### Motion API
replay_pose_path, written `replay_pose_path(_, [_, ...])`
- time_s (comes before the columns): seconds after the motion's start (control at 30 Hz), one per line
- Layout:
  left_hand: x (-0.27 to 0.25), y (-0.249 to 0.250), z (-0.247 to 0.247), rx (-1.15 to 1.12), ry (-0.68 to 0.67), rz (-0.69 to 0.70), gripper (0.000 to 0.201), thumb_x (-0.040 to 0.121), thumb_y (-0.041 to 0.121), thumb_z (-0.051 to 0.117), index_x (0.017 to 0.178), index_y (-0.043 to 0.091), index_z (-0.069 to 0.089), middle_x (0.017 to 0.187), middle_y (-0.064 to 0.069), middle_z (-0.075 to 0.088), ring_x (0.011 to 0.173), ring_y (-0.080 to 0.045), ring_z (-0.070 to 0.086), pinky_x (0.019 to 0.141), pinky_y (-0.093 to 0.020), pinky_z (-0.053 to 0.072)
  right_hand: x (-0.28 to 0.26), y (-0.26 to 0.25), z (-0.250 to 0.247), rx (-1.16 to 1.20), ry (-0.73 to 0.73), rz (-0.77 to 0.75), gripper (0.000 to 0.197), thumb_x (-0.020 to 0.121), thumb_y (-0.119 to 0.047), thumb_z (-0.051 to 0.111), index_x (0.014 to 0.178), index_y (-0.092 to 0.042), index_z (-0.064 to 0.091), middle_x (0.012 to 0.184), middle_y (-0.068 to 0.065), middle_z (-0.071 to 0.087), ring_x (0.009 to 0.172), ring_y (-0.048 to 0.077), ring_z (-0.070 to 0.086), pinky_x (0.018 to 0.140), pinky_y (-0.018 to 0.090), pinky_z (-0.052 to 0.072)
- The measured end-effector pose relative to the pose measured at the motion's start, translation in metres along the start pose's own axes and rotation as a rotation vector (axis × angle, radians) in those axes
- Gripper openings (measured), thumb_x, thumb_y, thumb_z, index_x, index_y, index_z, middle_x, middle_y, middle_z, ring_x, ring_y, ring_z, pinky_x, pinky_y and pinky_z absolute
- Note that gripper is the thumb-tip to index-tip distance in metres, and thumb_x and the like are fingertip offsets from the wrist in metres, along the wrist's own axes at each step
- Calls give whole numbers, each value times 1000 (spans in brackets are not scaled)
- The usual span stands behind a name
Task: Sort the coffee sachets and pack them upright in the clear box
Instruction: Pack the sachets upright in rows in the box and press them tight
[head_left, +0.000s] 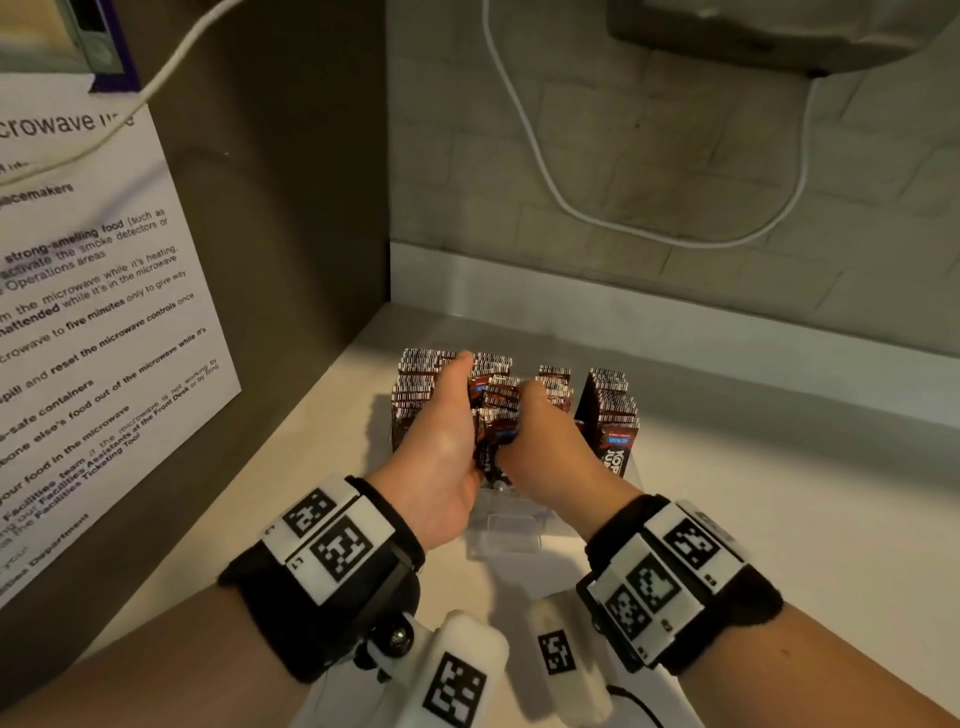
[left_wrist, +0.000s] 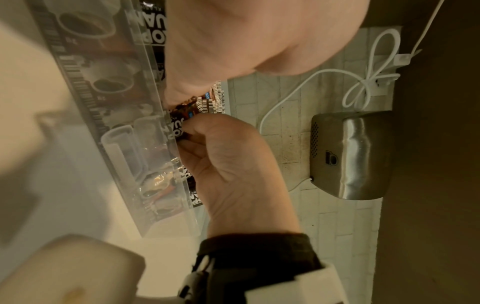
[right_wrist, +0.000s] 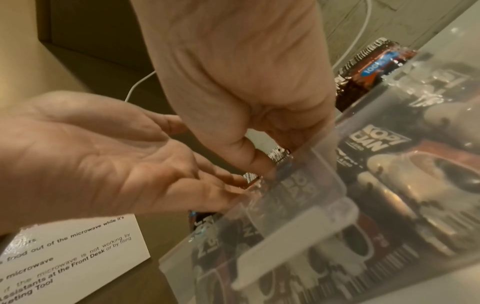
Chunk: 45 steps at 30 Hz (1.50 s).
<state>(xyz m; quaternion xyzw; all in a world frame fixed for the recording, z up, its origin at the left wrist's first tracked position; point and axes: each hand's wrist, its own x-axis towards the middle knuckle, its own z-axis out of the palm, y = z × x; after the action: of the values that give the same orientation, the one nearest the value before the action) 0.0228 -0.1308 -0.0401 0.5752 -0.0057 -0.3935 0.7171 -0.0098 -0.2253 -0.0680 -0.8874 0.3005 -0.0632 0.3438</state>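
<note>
The clear box (head_left: 511, 530) stands on a white counter, with dark coffee sachets packed upright in rows (head_left: 415, 379) (head_left: 613, 410). Both hands reach into its middle. My left hand (head_left: 454, 410) lies fairly straight against a loose bunch of sachets (head_left: 498, 410), thumb stretched up over the left row. My right hand (head_left: 535, 415) grips the same bunch from the other side, its fingers curled. The right wrist view shows the left hand's (right_wrist: 116, 160) open palm and the right hand's (right_wrist: 246, 92) bent fingers at the box rim (right_wrist: 311, 236). In the left wrist view the right hand (left_wrist: 228, 160) pinches sachets (left_wrist: 210, 102).
A dark cabinet side with a printed microwave notice (head_left: 104, 312) closes off the left. A tiled wall behind carries a looping white cable (head_left: 571, 208) and a metal wall unit (left_wrist: 350, 154). The white counter (head_left: 779, 493) runs on to the right.
</note>
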Motion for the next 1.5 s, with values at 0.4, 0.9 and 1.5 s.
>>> replay_pose_path(0.4, [7, 2, 9, 52, 50, -44, 62, 94, 61, 40, 137, 18, 47, 120, -1, 58, 89, -12, 48, 88, -31, 36, 4, 3, 7, 102, -54, 0, 92, 86, 4, 50, 151, -17, -13, 115, 15, 62, 99, 27, 62, 80, 32, 48])
replay_pose_path(0.9, [24, -2, 11, 110, 17, -57, 82, 88, 71, 39, 151, 18, 30, 156, -4, 31, 140, -19, 34, 115, -40, 29, 10, 8, 10, 133, -15, 15, 79, 85, 4, 52, 149, -7, 7, 107, 14, 62, 95, 26, 62, 70, 30, 44])
replay_pose_path(1.5, [42, 1, 17, 151, 41, -137, 72, 91, 69, 33, 135, 14, 49, 95, -5, 63, 84, -17, 60, 61, -32, 42, 11, 10, 12, 198, -29, -2, 64, 84, 5, 53, 139, -14, 26, 104, 11, 64, 93, 28, 65, 77, 38, 55])
